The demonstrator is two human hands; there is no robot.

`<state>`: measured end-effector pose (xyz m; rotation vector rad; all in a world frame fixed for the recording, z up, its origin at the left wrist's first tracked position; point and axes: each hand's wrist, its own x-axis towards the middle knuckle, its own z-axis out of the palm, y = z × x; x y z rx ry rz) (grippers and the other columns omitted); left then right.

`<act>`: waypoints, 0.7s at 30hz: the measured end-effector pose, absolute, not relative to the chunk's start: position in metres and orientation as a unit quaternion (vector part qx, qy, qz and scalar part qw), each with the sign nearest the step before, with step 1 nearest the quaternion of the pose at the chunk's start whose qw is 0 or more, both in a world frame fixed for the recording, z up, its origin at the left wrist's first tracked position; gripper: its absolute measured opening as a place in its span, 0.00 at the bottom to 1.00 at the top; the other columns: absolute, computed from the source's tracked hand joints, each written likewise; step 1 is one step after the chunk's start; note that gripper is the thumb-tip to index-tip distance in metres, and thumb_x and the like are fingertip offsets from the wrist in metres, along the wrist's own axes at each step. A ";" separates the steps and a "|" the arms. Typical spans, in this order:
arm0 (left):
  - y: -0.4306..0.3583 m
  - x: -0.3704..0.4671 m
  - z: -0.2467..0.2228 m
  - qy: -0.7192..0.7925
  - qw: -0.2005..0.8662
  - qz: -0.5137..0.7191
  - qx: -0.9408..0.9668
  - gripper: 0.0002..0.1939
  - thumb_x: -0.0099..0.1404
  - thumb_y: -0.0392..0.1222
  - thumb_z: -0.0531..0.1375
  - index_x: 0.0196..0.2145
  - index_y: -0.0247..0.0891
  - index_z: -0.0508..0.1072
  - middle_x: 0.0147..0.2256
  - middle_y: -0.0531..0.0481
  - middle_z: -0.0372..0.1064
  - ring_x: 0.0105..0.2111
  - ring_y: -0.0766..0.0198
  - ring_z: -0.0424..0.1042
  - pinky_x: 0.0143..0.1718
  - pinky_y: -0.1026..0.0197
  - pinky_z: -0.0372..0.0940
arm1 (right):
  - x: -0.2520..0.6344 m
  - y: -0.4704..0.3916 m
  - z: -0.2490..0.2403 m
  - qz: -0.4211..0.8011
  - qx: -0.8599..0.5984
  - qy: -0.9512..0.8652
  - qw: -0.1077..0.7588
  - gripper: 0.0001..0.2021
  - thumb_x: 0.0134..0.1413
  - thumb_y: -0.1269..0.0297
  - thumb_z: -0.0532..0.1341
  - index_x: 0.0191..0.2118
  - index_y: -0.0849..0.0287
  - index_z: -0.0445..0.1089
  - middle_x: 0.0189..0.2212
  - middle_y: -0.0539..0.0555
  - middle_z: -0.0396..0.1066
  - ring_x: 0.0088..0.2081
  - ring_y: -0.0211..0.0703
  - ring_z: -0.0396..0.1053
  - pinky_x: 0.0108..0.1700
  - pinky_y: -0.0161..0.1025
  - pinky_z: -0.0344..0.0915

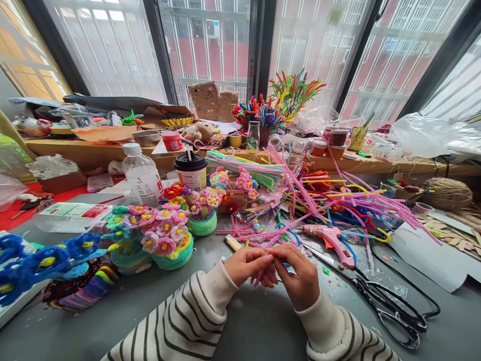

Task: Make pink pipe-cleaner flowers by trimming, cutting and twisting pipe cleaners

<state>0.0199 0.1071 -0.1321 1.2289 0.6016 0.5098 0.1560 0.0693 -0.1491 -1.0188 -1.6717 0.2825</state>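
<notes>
Above the near middle of the grey table, my left hand [251, 265] and my right hand [296, 276] meet at their fingertips. Both are closed in a pinch on a pink pipe cleaner [257, 279], of which only short bits show between and below the fingers. The rest of it is hidden by the hands. Just beyond the left hand lies a cream-coloured stick-like piece [233, 243]. More pink pipe cleaners [296, 220] lie loose past the fingers. Right of my right hand are a pink glue gun [332, 240] and large black-handled scissors [387, 301].
Flower pots of pipe-cleaner blossoms [167, 228] stand at the left, beside blue flowers [47, 263]. Behind them are a plastic bottle [139, 173] and a lidded cup [190, 170]. A cluttered wooden ledge [210, 158] runs below the windows. White paper [432, 255] lies at right.
</notes>
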 end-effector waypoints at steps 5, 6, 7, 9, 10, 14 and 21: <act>0.106 0.021 -0.134 0.278 0.754 0.251 0.540 0.14 0.47 0.47 0.57 0.24 0.31 0.67 0.21 0.50 0.68 0.23 0.65 0.68 0.25 0.64 0.61 | 0.154 0.071 -0.155 0.141 -0.456 -0.674 0.564 0.09 0.48 0.69 0.52 0.35 0.58 0.66 0.29 0.53 0.69 0.29 0.39 0.67 0.29 0.34 0.66; 0.106 0.021 -0.133 0.282 0.749 0.253 0.544 0.14 0.47 0.47 0.57 0.24 0.31 0.68 0.22 0.50 0.68 0.23 0.64 0.68 0.25 0.63 0.62 | 0.154 0.072 -0.156 0.151 -0.465 -0.663 0.567 0.09 0.48 0.68 0.52 0.37 0.58 0.65 0.28 0.53 0.69 0.28 0.38 0.67 0.28 0.34 0.67; 0.106 0.021 -0.133 0.286 0.742 0.253 0.551 0.14 0.47 0.47 0.58 0.24 0.31 0.68 0.22 0.49 0.69 0.23 0.64 0.68 0.26 0.63 0.62 | 0.154 0.072 -0.156 0.161 -0.473 -0.654 0.568 0.10 0.48 0.67 0.52 0.38 0.58 0.64 0.28 0.53 0.69 0.27 0.38 0.67 0.28 0.33 0.67; 0.105 0.022 -0.131 0.294 0.726 0.254 0.568 0.14 0.47 0.47 0.57 0.24 0.31 0.69 0.23 0.48 0.69 0.24 0.64 0.68 0.26 0.63 0.62 | 0.155 0.073 -0.156 0.181 -0.480 -0.651 0.560 0.11 0.48 0.65 0.52 0.38 0.58 0.64 0.26 0.52 0.68 0.27 0.38 0.67 0.27 0.33 0.67; 0.105 0.022 -0.129 0.298 0.714 0.258 0.578 0.14 0.47 0.47 0.57 0.24 0.31 0.70 0.23 0.48 0.69 0.24 0.64 0.68 0.26 0.63 0.62 | 0.155 0.074 -0.156 0.193 -0.479 -0.653 0.554 0.11 0.48 0.64 0.52 0.38 0.59 0.63 0.26 0.52 0.68 0.27 0.38 0.67 0.26 0.32 0.67; 0.108 0.017 -0.122 0.338 0.633 0.332 0.613 0.14 0.47 0.47 0.57 0.24 0.31 0.71 0.22 0.47 0.69 0.22 0.64 0.68 0.24 0.65 0.61 | 0.154 0.075 -0.156 0.243 -0.471 -0.629 0.569 0.15 0.49 0.62 0.50 0.44 0.61 0.55 0.25 0.52 0.66 0.23 0.36 0.65 0.24 0.33 0.65; 0.133 -0.002 -0.129 0.456 0.400 0.489 0.627 0.17 0.52 0.45 0.53 0.36 0.33 0.68 0.28 0.47 0.69 0.23 0.65 0.67 0.28 0.63 0.64 | 0.147 0.075 -0.160 0.274 -0.473 -0.592 0.592 0.17 0.49 0.58 0.48 0.44 0.62 0.53 0.21 0.50 0.64 0.16 0.33 0.60 0.17 0.31 0.61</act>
